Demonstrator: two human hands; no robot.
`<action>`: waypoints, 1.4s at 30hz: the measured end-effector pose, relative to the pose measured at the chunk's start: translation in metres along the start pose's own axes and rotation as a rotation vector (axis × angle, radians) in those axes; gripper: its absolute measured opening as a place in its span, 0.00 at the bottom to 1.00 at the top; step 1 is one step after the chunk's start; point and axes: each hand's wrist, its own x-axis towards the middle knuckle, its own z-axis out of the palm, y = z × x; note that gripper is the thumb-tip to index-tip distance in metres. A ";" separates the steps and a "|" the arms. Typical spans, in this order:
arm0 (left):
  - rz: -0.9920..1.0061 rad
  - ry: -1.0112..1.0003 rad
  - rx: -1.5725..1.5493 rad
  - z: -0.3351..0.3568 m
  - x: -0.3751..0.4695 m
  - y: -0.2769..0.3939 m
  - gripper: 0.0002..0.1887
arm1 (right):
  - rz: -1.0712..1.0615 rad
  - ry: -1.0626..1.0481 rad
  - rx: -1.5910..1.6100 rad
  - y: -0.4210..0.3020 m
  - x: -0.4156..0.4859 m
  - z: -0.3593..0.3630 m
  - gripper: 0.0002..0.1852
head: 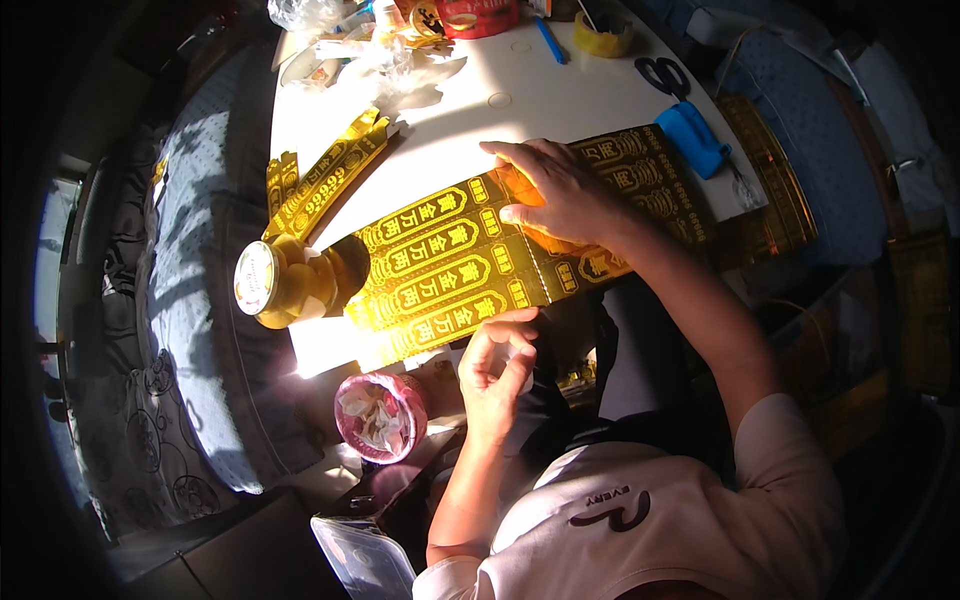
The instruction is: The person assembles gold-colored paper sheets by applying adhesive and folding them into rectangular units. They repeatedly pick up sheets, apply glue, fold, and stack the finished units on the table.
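Observation:
A gold printed cardboard sheet (442, 259) with repeated characters and a perforated crease lies over the table's near edge. My right hand (555, 191) rests on it, palm down, fingers spread, beside the crease and over a shiny orange patch. At the sheet's near edge is my left hand (495, 367), its fingers curled, thumb and fingertips apart; the index finger is by the edge, and whether it touches cannot be told. A lidded jar (289, 281) of yellowish contents lies or stands at the sheet's left end. Folded gold strips (330, 176) lie behind the jar.
On the white table (465, 120) are a blue tape-cutter-like object (691, 139), dark-handled scissors (664, 77), a tape roll (602, 36), a blue pen (551, 40) and crumpled plastic (390, 71). A lined wastebasket (380, 418) stands below. More gold sheets (772, 180) are at the right.

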 end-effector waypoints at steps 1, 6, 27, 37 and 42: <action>0.008 -0.003 -0.017 0.000 0.000 -0.001 0.05 | 0.002 0.001 0.000 0.000 -0.001 0.001 0.42; 0.073 0.005 -0.043 0.000 0.003 -0.008 0.06 | -0.022 0.023 0.003 0.003 -0.001 0.003 0.42; 0.084 0.067 0.039 0.005 0.004 -0.015 0.07 | -0.069 -0.033 -0.062 0.003 -0.003 0.006 0.44; 0.091 0.073 -0.029 0.009 0.003 -0.013 0.04 | -0.072 -0.034 -0.134 0.006 -0.001 0.013 0.48; 0.083 0.092 -0.022 0.012 0.003 -0.015 0.03 | 0.018 -0.040 -0.050 0.000 0.001 0.011 0.50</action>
